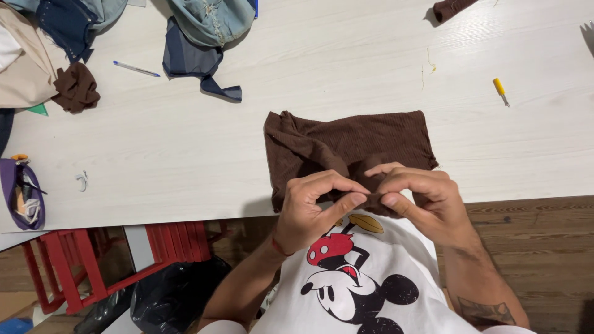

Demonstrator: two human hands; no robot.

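At the lower centre of the frame my left hand (309, 207) and right hand (427, 201) pinch the brown ribbed cloth (346, 145)'s near edge shut between thumbs and forefingers, best kept taut and even

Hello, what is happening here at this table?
A person works with both bare hands at a white table. The left hand and the right hand pinch the near edge of a brown ribbed cloth, which lies mostly flat at the table's front edge. Farther back lie denim pieces, a pen, a small brown scrap and a yellow-handled tool. A purple pouch sits at the left.
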